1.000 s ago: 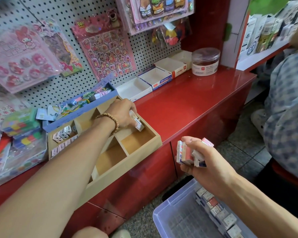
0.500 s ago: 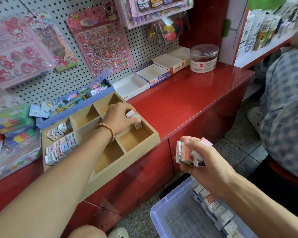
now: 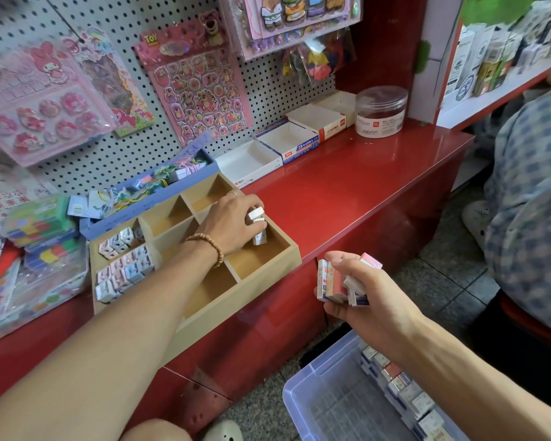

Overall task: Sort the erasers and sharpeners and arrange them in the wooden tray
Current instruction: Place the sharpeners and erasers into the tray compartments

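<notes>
Left hand (image 3: 233,222) has lowered erasers (image 3: 257,225), pinched, into wooden tray (image 3: 287,249).

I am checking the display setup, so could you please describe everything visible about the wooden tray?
The wooden tray is a light, unpainted box split by thin wooden dividers into open rectangular compartments. It rests on the red counter, its front edge overhanging the counter's edge. The two compartments at its left end hold small wrapped items; most others look bare. The left hand reaches into a right-hand compartment with small white erasers in its grip, the forearm crossing above the tray.
</notes>
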`<state>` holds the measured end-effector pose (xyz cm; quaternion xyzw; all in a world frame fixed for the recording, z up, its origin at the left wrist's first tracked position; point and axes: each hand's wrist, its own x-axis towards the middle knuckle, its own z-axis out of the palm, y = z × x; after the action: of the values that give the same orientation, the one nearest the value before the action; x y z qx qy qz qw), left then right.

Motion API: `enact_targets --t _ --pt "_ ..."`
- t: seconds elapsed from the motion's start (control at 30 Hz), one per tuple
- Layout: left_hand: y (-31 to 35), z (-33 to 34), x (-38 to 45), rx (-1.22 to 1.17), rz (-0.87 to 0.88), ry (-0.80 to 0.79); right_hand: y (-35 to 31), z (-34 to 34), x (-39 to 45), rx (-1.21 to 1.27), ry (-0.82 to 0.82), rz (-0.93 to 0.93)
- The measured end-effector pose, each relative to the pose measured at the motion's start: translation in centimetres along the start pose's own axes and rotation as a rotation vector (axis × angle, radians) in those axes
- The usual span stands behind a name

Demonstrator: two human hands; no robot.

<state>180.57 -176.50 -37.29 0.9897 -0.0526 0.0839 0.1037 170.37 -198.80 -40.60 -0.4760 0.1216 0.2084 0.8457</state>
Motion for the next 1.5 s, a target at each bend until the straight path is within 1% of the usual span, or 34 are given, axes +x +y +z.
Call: enact_targets --t 0.07,0.17,0.3,0.33,0.43,0.5,0.53,0.6,0.67,0.73,0.9,1.0,1.07,1.13,1.17,1.2,1.23,1.27,1.3,1.33,1.47,1.5 --pt "-0.4 0.2 -0.2 -0.081 -0.006 0.031 0.0 -0.2 0.0 0.001 0.010 -0.003" --pt "-1.0 0.4 -0.2 -0.251 -0.111 0.054 -0.2 -0.5 0.1 0.002 0.029 -0.011" --pt "-1.7 0.3 0.5 -0.410 -0.178 -0.082 -0.3 -0.9 0.4 0.006 0.040 -0.014" --pt "-1.8 0.1 0.8 -0.461 -0.194 -0.097 -0.3 -0.9 0.5 0.006 0.043 -0.013" --pt "-2.5 -0.3 1.5 -0.571 -0.310 -0.071 -0.3 -1.0 0.7 0.008 0.043 -0.009" --pt "-3.1 -0.3 2.2 -0.548 -0.356 -0.059 -0.2 -1.1 0.8 0.012 0.048 -0.006" --pt "-3.4 -0.4 2.5 -0.489 -0.348 -0.052 -0.1 -1.1 0.9 0.012 0.047 -0.004" --pt "-3.5 -0.3 3.1 -0.313 -0.299 -0.015 -0.1 -1.1 1.0 0.007 0.042 0.002" --pt "-3.7 -0.1 3.6 -0.160 -0.252 0.062 0.0 -1.3 1.2 0.006 0.042 0.008" --pt "-3.9 0.4 4.1 -0.086 -0.237 0.117 0.1 -1.4 1.3 0.003 0.045 0.012" --pt "-4.7 1.5 5.3 0.012 -0.196 0.167 0.3 -1.6 1.8 0.011 0.045 0.007" --pt "-5.2 1.6 5.3 0.035 -0.224 0.147 0.3 -1.6 2.1 0.022 0.030 0.003" --pt "-5.0 1.2 4.8 0.011 -0.219 0.176 0.1 -1.4 2.2 0.035 0.014 0.002" --pt "-4.1 0.6 3.6 -0.081 -0.165 0.235 -0.2 -1.0 2.3 0.051 0.006 0.005" --pt "-3.6 0.4 2.9 -0.129 -0.112 0.217 -0.3 -0.7 2.4 0.061 0.000 0.007" --pt "-3.1 0.1 2.0 -0.163 -0.054 0.152 -0.3 -0.5 2.3 0.073 -0.003 0.009" --pt "-2.5 -0.1 1.3 -0.176 -0.005 0.047 -0.4 -0.4 2.4 0.088 -0.002 0.012" --pt "-2.0 -0.1 0.7 -0.154 0.027 -0.064 -0.4 -0.3 2.4 0.102 0.001 0.014" --pt "-1.7 -0.1 0.2 -0.104 0.045 -0.143 -0.4 0.0 2.2 0.113 0.000 0.016" --pt "-1.7 0.0 0.0 -0.052 0.054 -0.169 -0.4 0.1 2.1 0.120 -0.004 0.018" --pt "-1.5 0.8 -0.2 0.062 0.055 -0.015 -0.7 0.6 1.4 0.122 -0.002 0.014" --pt "-1.3 1.0 -0.2 0.092 0.061 0.001 -0.8 0.7 1.2 0.125 -0.007 0.010"
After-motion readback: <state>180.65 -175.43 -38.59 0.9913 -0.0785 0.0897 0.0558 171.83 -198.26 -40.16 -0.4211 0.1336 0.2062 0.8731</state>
